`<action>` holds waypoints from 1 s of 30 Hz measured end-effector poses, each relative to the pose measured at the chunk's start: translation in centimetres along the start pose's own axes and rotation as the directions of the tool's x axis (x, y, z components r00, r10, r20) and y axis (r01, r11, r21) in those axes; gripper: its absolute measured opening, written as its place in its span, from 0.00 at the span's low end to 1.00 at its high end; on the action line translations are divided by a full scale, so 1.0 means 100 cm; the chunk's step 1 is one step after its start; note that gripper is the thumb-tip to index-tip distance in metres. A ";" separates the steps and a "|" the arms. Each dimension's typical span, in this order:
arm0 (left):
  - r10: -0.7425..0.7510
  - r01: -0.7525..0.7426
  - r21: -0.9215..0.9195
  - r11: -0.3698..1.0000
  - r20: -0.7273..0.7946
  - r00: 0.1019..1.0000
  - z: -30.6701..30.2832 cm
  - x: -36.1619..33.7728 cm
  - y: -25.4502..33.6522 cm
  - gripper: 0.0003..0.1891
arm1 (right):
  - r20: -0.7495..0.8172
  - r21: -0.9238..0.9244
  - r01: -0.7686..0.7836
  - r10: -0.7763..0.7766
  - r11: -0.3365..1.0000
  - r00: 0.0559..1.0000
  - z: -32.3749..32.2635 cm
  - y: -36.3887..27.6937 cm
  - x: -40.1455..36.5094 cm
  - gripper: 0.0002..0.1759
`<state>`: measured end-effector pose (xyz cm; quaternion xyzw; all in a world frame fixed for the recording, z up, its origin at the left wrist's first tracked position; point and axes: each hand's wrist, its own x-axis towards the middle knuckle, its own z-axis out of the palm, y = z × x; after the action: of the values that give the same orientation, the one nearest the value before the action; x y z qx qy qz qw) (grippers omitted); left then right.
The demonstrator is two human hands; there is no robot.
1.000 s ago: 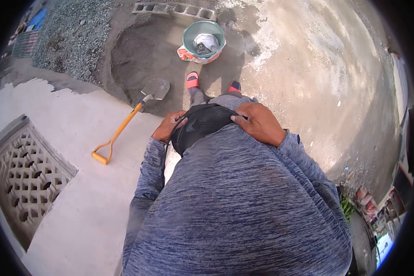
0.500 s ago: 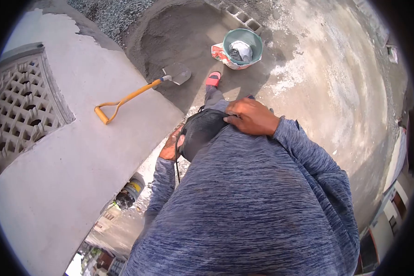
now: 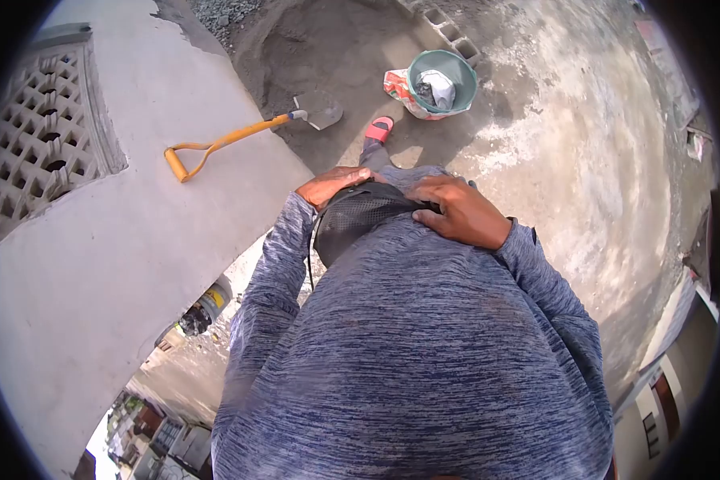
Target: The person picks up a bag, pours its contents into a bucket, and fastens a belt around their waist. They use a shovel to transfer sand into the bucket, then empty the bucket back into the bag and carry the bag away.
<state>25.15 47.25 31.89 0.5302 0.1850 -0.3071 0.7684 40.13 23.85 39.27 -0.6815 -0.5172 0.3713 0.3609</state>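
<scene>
A black mesh waist bag [image 3: 358, 218] sits at the front of my waist, over a blue-grey long-sleeved shirt. My left hand [image 3: 336, 186] has come over the bag's far edge, its fingers closed along the top and partly hidden. At the bag's right end, my right hand [image 3: 462, 211] grips the edge with thumb and fingers bent. A dark cord [image 3: 310, 260] hangs from the bag's left side. What lies inside the bag is not visible.
A shovel [image 3: 232, 138] with a yellow handle leans across the pale wall ledge [image 3: 176, 224] at left. Ahead stand a green bucket [image 3: 466, 76] beside a red-and-white sack [image 3: 398, 82] and hollow concrete blocks [image 3: 448, 32]. A grey bucket [image 3: 214, 301] is below the ledge.
My left hand has moved from the bag's left side up onto its far edge. The right hand stays at the bag's right end. The view has shifted slightly.
</scene>
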 end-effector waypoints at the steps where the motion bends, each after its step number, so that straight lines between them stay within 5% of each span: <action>1: -0.003 0.003 0.007 1.000 0.007 1.000 -0.003 0.003 0.001 0.26 | -0.010 0.001 -0.004 0.004 1.000 1.000 -0.003 0.001 -0.009 0.15; 3: -0.101 0.102 0.045 0.994 -0.036 0.994 -0.008 0.007 0.002 0.29 | -0.181 0.036 -0.282 0.283 0.959 0.942 -0.011 0.001 -0.031 0.14; 6: -0.099 0.100 0.104 0.990 -0.019 0.995 -0.001 0.002 0.022 0.29 | -0.047 0.033 -0.459 0.460 0.888 0.887 -0.030 0.002 -0.057 0.12; 10: -0.059 0.050 0.205 0.978 0.037 0.998 -0.002 -0.004 0.020 0.31 | -0.105 0.150 -0.423 0.439 0.894 0.892 -0.020 0.005 -0.065 0.11; 16: -0.005 0.011 0.075 0.997 -0.077 0.997 0.008 -0.043 0.011 0.39 | -0.175 0.021 -0.237 0.237 0.971 0.956 -0.014 0.003 -0.047 0.11; 19: -0.002 -0.014 -0.150 0.989 -0.104 0.995 0.006 -0.060 -0.024 0.43 | -0.105 -0.048 -0.155 0.149 0.987 0.983 -0.017 0.002 -0.025 0.11; 21: 0.006 -0.034 -0.248 0.968 -0.109 0.994 0.001 -0.075 -0.059 0.46 | 0.079 -0.037 -0.129 0.131 0.991 0.988 -0.020 -0.002 -0.009 0.11; 23: -0.061 -0.067 -0.483 0.873 -0.243 0.968 0.006 -0.093 -0.090 0.35 | 0.056 -0.071 -0.024 0.028 0.997 0.998 -0.005 0.004 0.007 0.12; 25: -0.053 -0.090 -0.573 0.814 -0.227 0.972 0.024 -0.108 -0.096 0.37 | 0.042 -0.114 0.088 -0.084 0.990 0.996 0.002 0.005 0.031 0.13; 26: 0.024 -0.155 -0.497 0.854 -0.260 0.965 0.037 -0.112 -0.090 0.38 | 0.193 -0.108 0.170 -0.147 0.980 0.970 0.007 0.000 0.045 0.13; 27: -0.098 -0.089 -0.632 0.770 -0.254 0.962 0.050 -0.117 -0.088 0.36 | 0.341 -0.090 0.250 -0.206 0.964 0.917 0.013 -0.004 0.057 0.14; 29: -0.389 0.085 -0.621 0.779 -0.374 0.842 0.081 -0.114 -0.069 0.32 | 0.345 -0.056 0.339 -0.300 0.939 0.889 0.034 -0.003 0.073 0.13; 30: -0.386 0.079 -0.621 0.780 -0.376 0.842 0.070 -0.109 -0.076 0.32 | 0.343 -0.020 0.414 -0.382 0.910 0.858 0.041 -0.001 0.077 0.12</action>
<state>11.70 41.81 35.76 0.2999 0.5221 -0.1883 0.7759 37.97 31.82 36.45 -0.5036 -0.7166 0.3735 0.3057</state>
